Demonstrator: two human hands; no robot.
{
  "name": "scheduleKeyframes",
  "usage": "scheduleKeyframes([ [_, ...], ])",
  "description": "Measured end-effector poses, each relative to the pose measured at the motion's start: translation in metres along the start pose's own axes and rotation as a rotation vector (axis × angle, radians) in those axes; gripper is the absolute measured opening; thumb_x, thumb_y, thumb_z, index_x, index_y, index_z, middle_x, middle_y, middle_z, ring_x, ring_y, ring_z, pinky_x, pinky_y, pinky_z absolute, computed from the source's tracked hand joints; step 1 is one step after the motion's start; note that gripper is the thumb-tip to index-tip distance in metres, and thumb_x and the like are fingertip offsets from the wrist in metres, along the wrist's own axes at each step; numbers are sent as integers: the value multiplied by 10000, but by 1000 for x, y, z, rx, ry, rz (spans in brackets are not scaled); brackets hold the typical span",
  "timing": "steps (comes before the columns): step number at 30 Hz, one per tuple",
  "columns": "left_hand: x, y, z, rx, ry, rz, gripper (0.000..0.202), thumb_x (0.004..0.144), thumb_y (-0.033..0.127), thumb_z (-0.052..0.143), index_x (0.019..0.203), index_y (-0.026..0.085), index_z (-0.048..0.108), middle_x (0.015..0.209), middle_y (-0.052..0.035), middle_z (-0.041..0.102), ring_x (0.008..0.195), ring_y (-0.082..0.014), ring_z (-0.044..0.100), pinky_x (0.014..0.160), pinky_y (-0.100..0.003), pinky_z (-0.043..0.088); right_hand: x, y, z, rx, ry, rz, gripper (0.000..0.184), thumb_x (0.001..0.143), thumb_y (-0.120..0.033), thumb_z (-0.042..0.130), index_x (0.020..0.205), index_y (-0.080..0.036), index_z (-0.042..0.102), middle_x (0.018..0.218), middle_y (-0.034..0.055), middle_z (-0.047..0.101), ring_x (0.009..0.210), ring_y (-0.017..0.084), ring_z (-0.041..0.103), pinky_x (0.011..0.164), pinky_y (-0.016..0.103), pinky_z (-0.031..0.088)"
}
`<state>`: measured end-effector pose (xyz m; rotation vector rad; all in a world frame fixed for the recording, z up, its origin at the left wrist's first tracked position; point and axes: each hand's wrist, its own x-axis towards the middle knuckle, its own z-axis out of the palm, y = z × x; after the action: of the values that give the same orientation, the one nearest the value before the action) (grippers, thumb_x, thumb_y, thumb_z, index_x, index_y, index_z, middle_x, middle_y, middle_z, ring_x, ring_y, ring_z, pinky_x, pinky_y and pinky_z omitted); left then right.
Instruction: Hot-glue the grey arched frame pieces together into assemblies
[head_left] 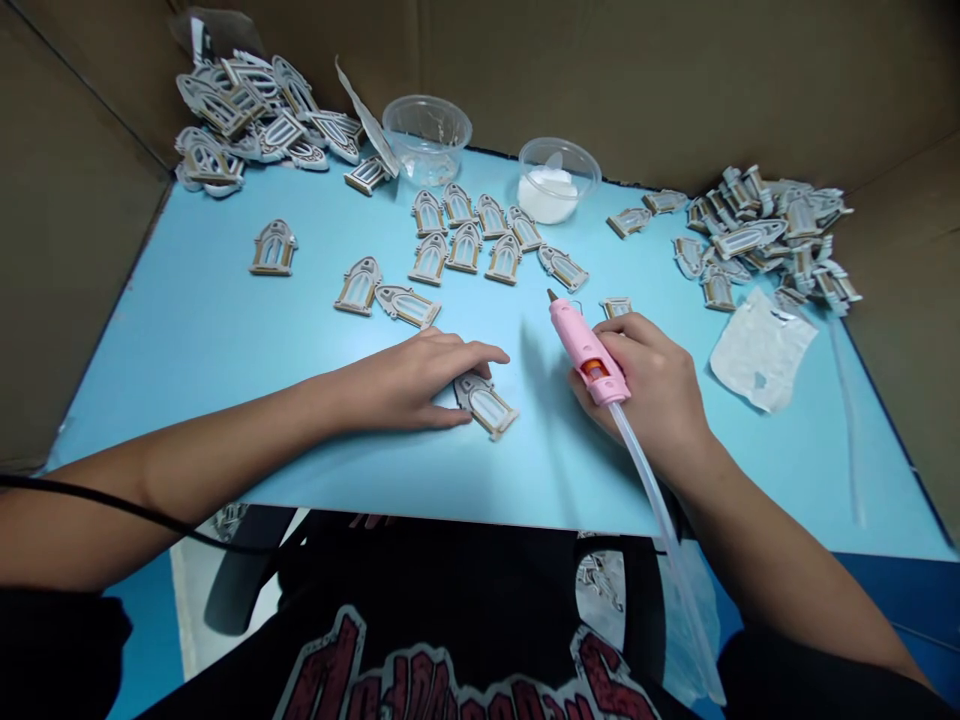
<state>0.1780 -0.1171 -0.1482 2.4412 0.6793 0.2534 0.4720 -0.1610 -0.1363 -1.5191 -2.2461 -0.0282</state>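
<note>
My left hand point(420, 380) rests on the light blue table point(187, 330), its fingers pressed down on the edge of a small arched window-shaped piece point(487, 405) lying flat. My right hand point(652, 385) grips a pink glue gun point(585, 350) with its nozzle pointing up and left, above the table. A clear glue stick point(652, 490) sticks out of the gun's back toward me. Another small piece point(616, 306) lies just beyond my right hand.
Several window pieces point(465, 245) lie in rows mid-table, with heaps at the far left point(247, 115) and far right point(772, 235). Two clear plastic bowls point(427, 135) point(559, 175) stand at the back. A crumpled sheet point(761, 345) lies right. Cardboard walls point(675, 80) surround the table.
</note>
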Motion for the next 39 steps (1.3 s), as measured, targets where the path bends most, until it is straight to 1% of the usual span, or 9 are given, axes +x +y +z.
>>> scheduleKeyframes([
  [4, -1, 0, 0, 41, 24, -33, 775, 833, 474, 826, 1465, 191, 478, 1215, -100, 704, 1129, -269, 626, 1014, -378, 403, 0, -1, 0, 8, -14, 5, 106, 831, -296, 636, 781, -203, 630, 991, 90, 671, 699, 184, 582, 582, 328, 407],
  [7, -2, -1, 0, 52, 23, -12, 733, 845, 371, 778, 1483, 219, 451, 1265, -94, 687, 1175, -278, 614, 1113, -439, 346, 0, -1, -1, 20, -12, 2, 102, 837, -292, 630, 793, -201, 638, 984, 90, 668, 694, 181, 576, 584, 328, 408],
  [9, -3, -2, 1, 38, 6, -5, 695, 852, 347, 752, 1470, 232, 455, 1203, -68, 700, 1103, -258, 635, 1127, -455, 332, 1, -1, -1, 20, -20, 8, 101, 838, -289, 628, 790, -201, 634, 983, 90, 669, 685, 178, 567, 578, 327, 401],
  [12, -3, -4, 2, 36, 44, -19, 804, 794, 540, 824, 1449, 229, 476, 1074, -46, 694, 1018, -257, 631, 1118, -465, 340, 1, -2, 0, 13, -26, 15, 100, 834, -285, 630, 776, -205, 623, 980, 90, 670, 683, 180, 561, 562, 324, 384],
  [14, -4, -4, 0, 48, 88, -39, 944, 706, 626, 871, 1458, 221, 471, 1103, -65, 677, 1065, -288, 608, 1099, -461, 358, 1, -2, 0, 8, -16, 14, 94, 829, -277, 626, 771, -204, 624, 978, 91, 670, 686, 182, 561, 559, 323, 378],
  [19, -6, -3, -10, 44, 63, -73, 961, 714, 432, 872, 1516, 244, 377, 1402, -126, 606, 1296, -347, 531, 1096, -444, 373, 0, -2, 0, 21, -13, 9, 81, 825, -271, 628, 786, -199, 630, 975, 87, 667, 670, 170, 552, 570, 324, 384],
  [23, -6, -7, -9, -13, 57, -117, 970, 749, 414, 850, 1532, 231, 307, 1340, -124, 652, 1263, -316, 589, 1107, -452, 388, 0, -1, -2, 36, -34, 12, 105, 838, -274, 618, 762, -202, 607, 918, 75, 652, 640, 158, 523, 568, 315, 374],
  [31, -8, -10, 0, -35, 337, -26, 936, 791, 347, 810, 1547, 273, 263, 1401, -130, 589, 1313, -265, 602, 1098, -427, 468, -1, -15, -5, 237, -208, -167, 207, 851, -252, 610, 681, -206, 502, 728, 3, 523, 583, 115, 486, 558, 256, 358],
  [39, -6, -6, 8, -82, 338, 142, 881, 837, 307, 804, 1540, 294, 273, 1441, -141, 591, 1377, -271, 585, 1181, -494, 456, -6, -21, 2, 324, -268, -219, 249, 884, -184, 576, 660, -204, 471, 691, -18, 468, 559, 99, 436, 539, 244, 303],
])
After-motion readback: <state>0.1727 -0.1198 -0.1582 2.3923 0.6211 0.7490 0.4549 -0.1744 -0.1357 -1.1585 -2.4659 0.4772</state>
